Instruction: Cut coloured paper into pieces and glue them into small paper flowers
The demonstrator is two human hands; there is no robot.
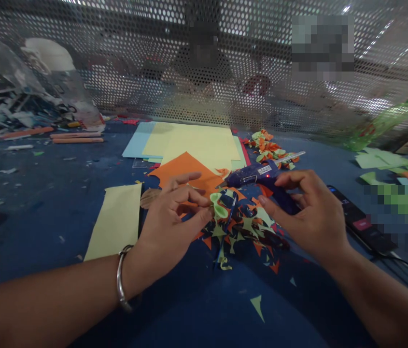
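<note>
My left hand, with a silver bangle at the wrist, pinches a small curled light-green paper flower between thumb and forefinger. To its right, a dark blue glue gun points its nozzle left, with a red light glowing and a clear glue stick jutting from its back. My right hand is at the gun's handle, thumb and forefinger spread apart. Part of the handle is hidden by that hand. Orange and green paper scraps lie heaped below the gun.
Pale yellow sheets and an orange sheet lie ahead. A yellow strip is at left. Folded paper pieces are piled behind the gun. A phone with a cable, a green bottle and a clear bottle stand around. Perforated metal closes the back.
</note>
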